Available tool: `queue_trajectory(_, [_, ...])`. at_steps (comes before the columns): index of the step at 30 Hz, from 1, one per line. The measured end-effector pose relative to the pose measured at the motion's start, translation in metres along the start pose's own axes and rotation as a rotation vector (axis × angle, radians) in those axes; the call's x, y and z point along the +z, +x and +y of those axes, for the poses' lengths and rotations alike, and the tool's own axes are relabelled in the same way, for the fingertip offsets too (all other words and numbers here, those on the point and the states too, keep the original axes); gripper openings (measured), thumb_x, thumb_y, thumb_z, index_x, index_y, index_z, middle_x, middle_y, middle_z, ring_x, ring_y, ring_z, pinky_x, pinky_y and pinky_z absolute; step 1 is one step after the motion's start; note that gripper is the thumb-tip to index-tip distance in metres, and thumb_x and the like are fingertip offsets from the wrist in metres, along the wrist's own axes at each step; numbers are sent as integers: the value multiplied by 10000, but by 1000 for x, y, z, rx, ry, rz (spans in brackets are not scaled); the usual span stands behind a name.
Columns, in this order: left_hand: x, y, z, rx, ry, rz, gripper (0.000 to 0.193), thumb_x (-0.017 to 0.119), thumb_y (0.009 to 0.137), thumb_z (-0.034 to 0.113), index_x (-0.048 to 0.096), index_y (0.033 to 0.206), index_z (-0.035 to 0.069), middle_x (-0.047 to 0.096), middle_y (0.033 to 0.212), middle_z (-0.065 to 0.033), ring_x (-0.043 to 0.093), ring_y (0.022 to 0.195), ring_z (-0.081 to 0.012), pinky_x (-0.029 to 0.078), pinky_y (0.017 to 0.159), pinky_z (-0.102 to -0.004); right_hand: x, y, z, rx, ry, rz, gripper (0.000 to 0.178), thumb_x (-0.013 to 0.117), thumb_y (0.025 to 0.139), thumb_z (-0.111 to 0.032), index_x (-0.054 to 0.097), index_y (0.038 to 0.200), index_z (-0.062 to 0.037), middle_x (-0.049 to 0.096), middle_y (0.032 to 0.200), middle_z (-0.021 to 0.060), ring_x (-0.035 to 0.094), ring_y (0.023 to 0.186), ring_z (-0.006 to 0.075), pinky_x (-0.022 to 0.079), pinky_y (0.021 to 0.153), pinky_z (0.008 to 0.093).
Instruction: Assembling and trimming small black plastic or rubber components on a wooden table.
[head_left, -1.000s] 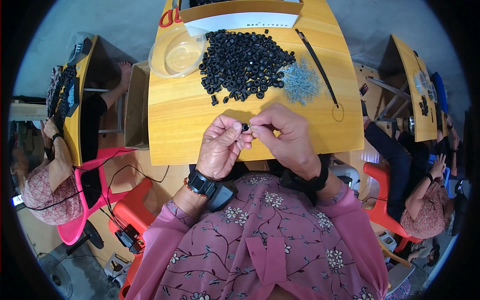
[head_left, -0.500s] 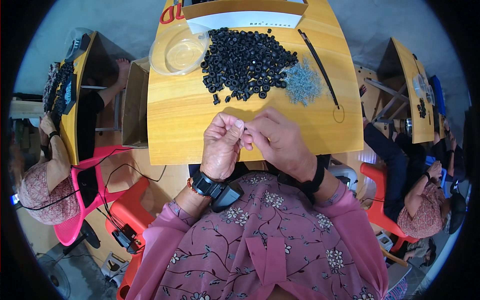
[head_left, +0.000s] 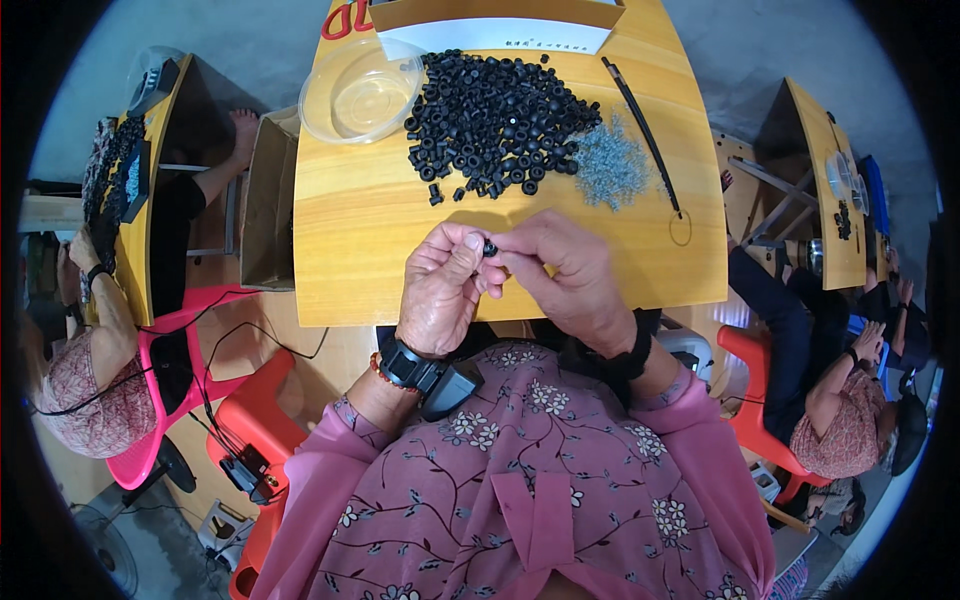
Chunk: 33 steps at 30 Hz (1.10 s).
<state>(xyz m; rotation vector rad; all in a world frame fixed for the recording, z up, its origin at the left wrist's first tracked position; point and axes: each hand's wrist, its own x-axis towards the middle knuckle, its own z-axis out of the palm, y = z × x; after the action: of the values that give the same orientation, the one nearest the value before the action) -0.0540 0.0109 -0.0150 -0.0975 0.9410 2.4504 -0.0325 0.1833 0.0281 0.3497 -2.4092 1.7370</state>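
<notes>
The left hand [head_left: 436,295] pinches a small black part [head_left: 489,248] between thumb and fingers, above the table [head_left: 370,260] near its front edge. The part sits at the tips of those fingers, its dark rounded side facing up. The right hand [head_left: 572,285] is just to the right of it, thumb and forefinger drawn close together right beside the part; whether they grip something tiny, I cannot tell.

Beyond both hands lies a pile of black pieces [head_left: 490,120], with a heap of pale bluish bits [head_left: 612,168] against its right side. A clear bowl [head_left: 360,104] is left of the pile, a thin black stick [head_left: 641,132] is right of the heap, and a box [head_left: 500,37] stands behind.
</notes>
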Motion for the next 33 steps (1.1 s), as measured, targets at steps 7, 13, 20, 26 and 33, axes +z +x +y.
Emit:
queue_trajectory(7, [1,-3,2,-20,-1,27,123,568,998,114,598,1056,9,690,899,-100,677,723,-142,555,627,-263,4,-1,-1,-102,-190,-35,166,631,872,-15,690,1027,-22,618,855,102,636,745,235,507,655,308])
queue_trajectory(13, [-4,-7,2,-12,48,-6,135,571,988,84,598,1078,-13,688,935,-117,687,762,-168,578,694,-289,-1,13,8,37,-9,-62,167,626,871,-27,675,1031,-9,611,847,118,624,727,264,499,644,332])
queue_trajectory(20, [-10,-9,2,29,-59,-52,146,570,994,110,596,1091,4,682,922,-103,682,779,-165,563,681,-292,11,59,21,-119,-447,-135,196,605,880,-41,658,1061,11,614,867,158,619,714,305,489,623,364])
queue_trajectory(26, [-14,-9,3,40,-121,-84,132,566,997,120,584,1083,21,676,930,-101,671,781,-163,559,691,-296,27,68,20,-82,-707,-301,154,597,864,-84,641,1006,-43,562,840,137,618,730,348,495,617,427])
queue_trajectory(33, [-15,-9,3,45,-142,-88,102,564,988,74,578,1081,35,674,950,-103,672,787,-163,561,695,-300,25,66,17,-131,-728,-294,93,596,873,-103,620,945,-51,552,825,122,608,717,332,489,602,411])
